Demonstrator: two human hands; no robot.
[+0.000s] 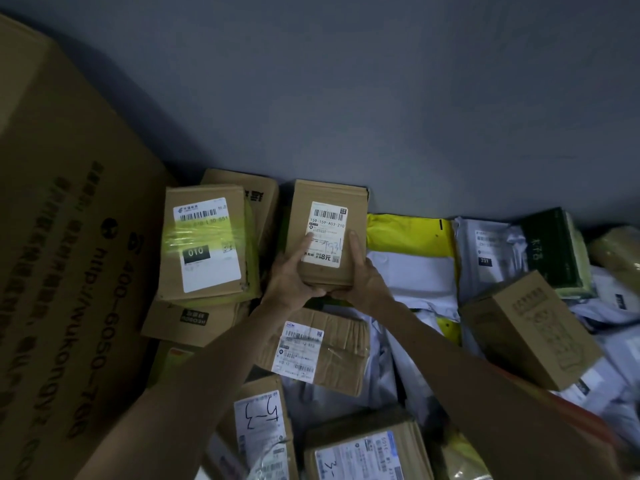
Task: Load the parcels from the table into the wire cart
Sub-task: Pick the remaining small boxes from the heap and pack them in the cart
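The small brown parcel (pixel 327 233) with a white shipping label sits at the far side of the heap, up against the grey wall (pixel 381 98), and both hands are closed on its near end — the left hand (pixel 294 275) with its forefinger laid across the label, the right hand (pixel 362 271) with its thumb pressed on the top face beside the label. That makes 2 hands wrapped firmly round 1 box. Whether the box is lifted clear or resting on the parcels beneath cannot be told from this view. Just left of it lies a taped box (pixel 204 244) banded in yellow-green tape and marked 010, stacked on other cartons; beyond that leans a very large carton (pixel 69 237). To the right are a yellow mailer (pixel 412 233) and grey poly bags (pixel 485 251), with a tilted carton (pixel 530 330) resting on them. Nearer the person, under the forearms, lies a crumpled box (pixel 318 348). The step in hand looks like picking up or placing this parcel — which of the 2 cannot be settled, since no wire cart can be made out. The next move calls for keeping the box level and steering clear of the neighbouring stack.
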